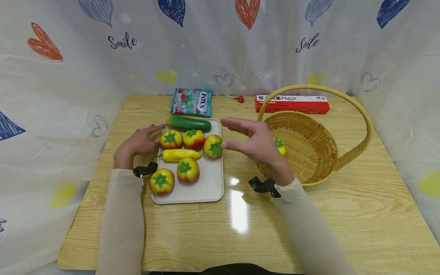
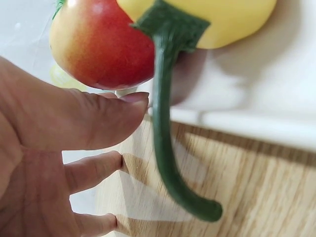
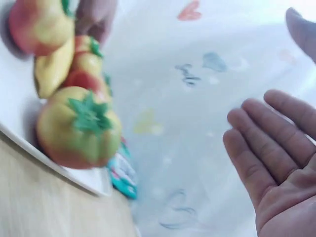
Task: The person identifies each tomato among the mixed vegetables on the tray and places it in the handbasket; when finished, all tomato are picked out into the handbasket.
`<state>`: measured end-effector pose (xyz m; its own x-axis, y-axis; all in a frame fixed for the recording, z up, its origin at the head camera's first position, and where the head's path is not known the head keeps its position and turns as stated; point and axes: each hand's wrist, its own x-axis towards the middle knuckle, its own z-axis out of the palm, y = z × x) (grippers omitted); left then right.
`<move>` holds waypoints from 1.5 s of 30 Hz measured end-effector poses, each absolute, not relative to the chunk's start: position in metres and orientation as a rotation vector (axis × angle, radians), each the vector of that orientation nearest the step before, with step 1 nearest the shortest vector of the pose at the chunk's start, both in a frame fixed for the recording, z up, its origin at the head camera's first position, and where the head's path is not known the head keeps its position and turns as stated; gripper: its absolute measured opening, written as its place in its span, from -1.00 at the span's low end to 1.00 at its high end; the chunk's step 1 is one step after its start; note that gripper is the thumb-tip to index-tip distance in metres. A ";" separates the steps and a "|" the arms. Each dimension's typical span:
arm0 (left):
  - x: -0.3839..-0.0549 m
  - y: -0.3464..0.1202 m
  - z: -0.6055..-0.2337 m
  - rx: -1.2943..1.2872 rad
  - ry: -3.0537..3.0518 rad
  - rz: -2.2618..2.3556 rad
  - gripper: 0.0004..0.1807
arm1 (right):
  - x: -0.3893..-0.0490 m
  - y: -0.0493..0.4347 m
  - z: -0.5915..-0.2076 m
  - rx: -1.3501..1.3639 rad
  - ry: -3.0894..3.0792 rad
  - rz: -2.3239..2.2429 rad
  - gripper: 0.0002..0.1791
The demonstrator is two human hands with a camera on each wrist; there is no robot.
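Note:
My left hand (image 1: 137,144) is at the left edge of a white tray (image 1: 211,187), fingers spread and holding nothing. In the left wrist view its thumb (image 2: 98,118) lies beside the green stem (image 2: 163,98) of a yellow pepper (image 1: 178,155). My right hand (image 1: 256,139) hovers between tray and basket, its fingers extended and thumb apart. Nearest to it is a yellow-red tomato-like fruit with a green leafy top (image 1: 213,147), apart from the palm in the right wrist view. Several similar fruits and a green cucumber or zucchini (image 1: 189,123) also lie on the tray.
A wicker basket (image 1: 328,147) with a tall handle stands at right, one yellow fruit (image 1: 280,146) inside, partly hidden by my right hand. Behind are a Fox's candy bag (image 1: 191,102), a red lollipop (image 1: 240,99) and a pasta box (image 1: 309,107). A patterned curtain surrounds the table.

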<state>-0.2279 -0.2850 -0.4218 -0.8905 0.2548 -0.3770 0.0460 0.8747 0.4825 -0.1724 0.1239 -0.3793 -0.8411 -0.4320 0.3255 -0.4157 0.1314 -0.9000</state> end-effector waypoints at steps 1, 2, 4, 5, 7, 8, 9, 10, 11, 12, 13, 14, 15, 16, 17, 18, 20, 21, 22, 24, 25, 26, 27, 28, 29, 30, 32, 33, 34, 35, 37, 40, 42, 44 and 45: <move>-0.228 -0.285 -0.422 0.218 2.605 0.660 -0.17 | -0.175 0.118 -0.382 -0.866 2.374 -1.823 -0.32; -0.228 -0.285 -0.422 0.217 2.603 0.661 -0.17 | -0.178 0.112 -0.386 -0.849 2.398 -1.777 -0.31; -0.229 -0.286 -0.423 0.217 2.603 0.661 -0.17 | -0.184 0.101 -0.394 -0.830 2.468 -1.657 -0.28; -0.229 -0.286 -0.424 0.216 2.602 0.662 -0.17 | -0.187 0.096 -0.398 -0.827 2.506 -1.588 -0.27; -0.229 -0.286 -0.424 0.214 2.598 0.667 -0.16 | -0.192 0.088 -0.407 -0.826 2.566 -1.455 -0.24; -0.229 -0.286 -0.424 0.215 2.598 0.668 -0.16 | -0.195 0.085 -0.411 -0.821 2.584 -1.393 -0.23; -0.229 -0.285 -0.424 0.215 2.598 0.668 -0.16 | -0.196 0.082 -0.414 -0.814 2.593 -1.339 -0.23; -0.229 -0.285 -0.424 0.215 2.599 0.670 -0.16 | -0.198 0.079 -0.417 -0.802 2.596 -1.286 -0.22; -0.229 -0.285 -0.424 0.215 2.599 0.670 -0.16 | -0.198 0.078 -0.419 -0.786 2.589 -1.242 -0.22; -0.229 -0.285 -0.423 0.215 2.599 0.673 -0.16 | -0.199 0.077 -0.421 -0.768 2.580 -1.199 -0.21; -0.229 -0.285 -0.423 0.217 2.600 0.672 -0.16 | -0.198 0.076 -0.421 -0.752 2.575 -1.150 -0.22; -0.229 -0.284 -0.423 0.218 2.601 0.669 -0.16 | -0.198 0.076 -0.421 -0.740 2.572 -1.093 -0.22; -0.229 -0.284 -0.422 0.219 2.603 0.664 -0.16 | -0.197 0.077 -0.420 -0.733 2.573 -1.032 -0.22; -0.229 -0.284 -0.422 0.220 2.604 0.661 -0.16 | -0.196 0.078 -0.419 -0.733 2.573 -0.971 -0.22; -0.229 -0.284 -0.422 0.219 2.605 0.658 -0.16 | -0.195 0.079 -0.418 -0.741 2.574 -0.918 -0.23; -0.229 -0.284 -0.422 0.219 2.607 0.655 -0.16 | -0.194 0.080 -0.417 -0.747 2.575 -0.876 -0.24; -0.230 -0.284 -0.422 0.216 2.608 0.652 -0.16 | -0.193 0.082 -0.414 -0.761 2.573 -0.831 -0.24; -0.230 -0.284 -0.422 0.215 2.607 0.654 -0.17 | -0.193 0.082 -0.414 -0.775 2.570 -0.833 -0.25; -0.230 -0.284 -0.422 0.215 2.606 0.656 -0.17 | -0.193 0.083 -0.415 -0.791 2.563 -0.843 -0.26; -0.230 -0.283 -0.422 0.215 2.602 0.664 -0.17 | -0.192 0.084 -0.417 -0.799 2.541 -0.886 -0.29; -0.231 -0.282 -0.423 0.215 2.600 0.669 -0.17 | -0.192 0.085 -0.419 -0.806 2.531 -0.904 -0.30; -0.231 -0.282 -0.423 0.217 2.599 0.673 -0.17 | -0.191 0.085 -0.421 -0.813 2.522 -0.922 -0.32; -0.231 -0.281 -0.423 0.217 2.598 0.673 -0.17 | -0.190 0.085 -0.423 -0.821 2.514 -0.938 -0.34; -0.231 -0.281 -0.423 0.215 2.597 0.674 -0.17 | -0.189 0.086 -0.425 -0.823 2.509 -0.952 -0.35; -0.230 -0.281 -0.423 0.212 2.595 0.676 -0.17 | -0.188 0.086 -0.426 -0.826 2.510 -0.963 -0.36; -0.231 -0.281 -0.423 0.209 2.594 0.675 -0.17 | -0.187 0.087 -0.427 -0.838 2.522 -0.967 -0.36; -0.230 -0.281 -0.422 0.201 2.591 0.669 -0.17 | -0.182 0.089 -0.424 -0.856 2.535 -1.002 -0.36; -0.230 -0.281 -0.421 0.196 2.589 0.666 -0.17 | -0.179 0.091 -0.422 -0.863 2.531 -1.046 -0.37; -0.230 -0.281 -0.421 0.192 2.587 0.665 -0.17 | -0.175 0.094 -0.418 -0.867 2.525 -1.095 -0.37; -0.229 -0.281 -0.420 0.189 2.586 0.664 -0.17 | -0.171 0.098 -0.414 -0.868 2.520 -1.142 -0.38; -0.229 -0.281 -0.419 0.187 2.584 0.664 -0.17 | -0.162 0.108 -0.404 -0.880 2.495 -1.256 -0.40; -0.229 -0.281 -0.419 0.183 2.581 0.668 -0.17 | -0.149 0.131 -0.391 -0.894 2.497 -1.367 -0.41; -0.229 -0.282 -0.419 0.183 2.580 0.665 -0.17 | -0.141 0.150 -0.385 -0.893 2.521 -1.408 -0.40; -0.228 -0.283 -0.419 0.188 2.582 0.652 -0.17 | -0.134 0.172 -0.380 -0.855 2.543 -1.445 -0.39; -0.228 -0.284 -0.420 0.187 2.583 0.642 -0.17 | -0.130 0.184 -0.378 -0.831 2.559 -1.462 -0.39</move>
<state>-0.2280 -0.2838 -0.4196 -0.8807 0.2383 -0.4094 0.0187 0.8811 0.4725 -0.1302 0.1836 -0.3783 -0.8497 -0.4908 0.1927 -0.4152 0.3976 -0.8182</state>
